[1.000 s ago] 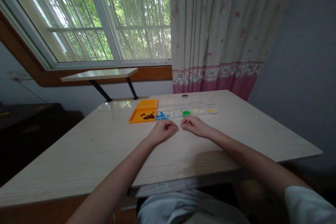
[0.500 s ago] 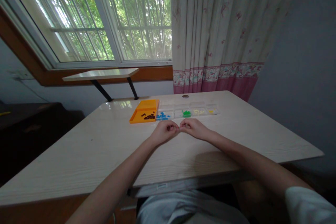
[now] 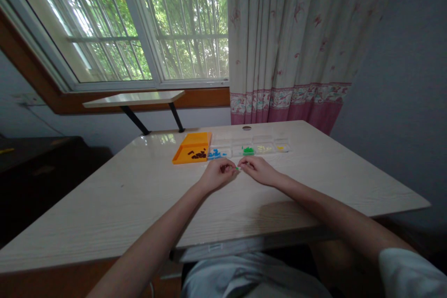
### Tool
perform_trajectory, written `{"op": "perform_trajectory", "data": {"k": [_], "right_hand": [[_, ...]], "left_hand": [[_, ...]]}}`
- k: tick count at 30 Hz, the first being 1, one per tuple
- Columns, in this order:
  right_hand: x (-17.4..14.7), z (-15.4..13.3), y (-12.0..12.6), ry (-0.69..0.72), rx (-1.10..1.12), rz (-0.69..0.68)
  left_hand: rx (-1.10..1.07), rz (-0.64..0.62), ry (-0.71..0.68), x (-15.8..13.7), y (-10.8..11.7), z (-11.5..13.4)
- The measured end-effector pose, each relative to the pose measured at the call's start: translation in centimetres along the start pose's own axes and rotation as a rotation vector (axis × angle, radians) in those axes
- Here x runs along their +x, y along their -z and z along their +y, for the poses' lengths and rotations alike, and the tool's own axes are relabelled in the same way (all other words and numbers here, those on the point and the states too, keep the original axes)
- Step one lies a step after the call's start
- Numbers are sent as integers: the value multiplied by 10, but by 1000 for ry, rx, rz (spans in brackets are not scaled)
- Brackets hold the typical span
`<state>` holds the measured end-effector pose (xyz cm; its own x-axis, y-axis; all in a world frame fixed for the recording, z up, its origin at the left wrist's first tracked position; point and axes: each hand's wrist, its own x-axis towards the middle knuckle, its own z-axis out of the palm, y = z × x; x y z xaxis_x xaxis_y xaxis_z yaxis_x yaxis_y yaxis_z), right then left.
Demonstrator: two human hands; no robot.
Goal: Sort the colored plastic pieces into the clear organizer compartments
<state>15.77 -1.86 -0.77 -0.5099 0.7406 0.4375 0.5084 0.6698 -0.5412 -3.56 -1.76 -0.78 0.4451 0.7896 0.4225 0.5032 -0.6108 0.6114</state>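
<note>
A small green piece (image 3: 237,168), perhaps a toy brick, shows between my fingertips just above the table. My left hand (image 3: 217,174) is closed in a pinch on it. Facing it, my right hand (image 3: 259,170) also pinches, its fingertips almost touching the left ones. A pale speck shows by the right fingertips; what that hand grips is too small to make out. Just beyond the hands stand clear boxes with blue pieces (image 3: 217,153), green pieces (image 3: 248,150), cream pieces (image 3: 264,148) and yellow pieces (image 3: 280,148).
An open orange box (image 3: 178,157) with dark brown pieces (image 3: 199,154) stands left of the clear boxes. At the back left, a raised white shelf (image 3: 134,98) rests on black legs. The pale wooden table (image 3: 139,209) ends close to my body. A curtain and window lie behind.
My fingertips have parted slightly, and the green piece between them has come into sight. Both hands remain at nearly the same place. The boxes have not moved.
</note>
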Motion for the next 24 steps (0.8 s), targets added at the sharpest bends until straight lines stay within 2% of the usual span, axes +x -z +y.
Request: {"op": "perform_trajectory", "data": {"k": [3,15,17,20,24], "right_hand": [[0,0,0,14,-20,21],[-2,-3,-2,49,-50,75],[-2,-3,2,80,-68,127],[-2,-1,11,118,-103,283],[-3,5,24,100,-179,407]], "left_hand": [[5,36,-1,0,1,0],[-28,27,-23,0,-1,-3],[-34,35,-14,0,0,-2],[-22,36,-14,0,1,0],[14,3,-15,-1,1,1]]}}
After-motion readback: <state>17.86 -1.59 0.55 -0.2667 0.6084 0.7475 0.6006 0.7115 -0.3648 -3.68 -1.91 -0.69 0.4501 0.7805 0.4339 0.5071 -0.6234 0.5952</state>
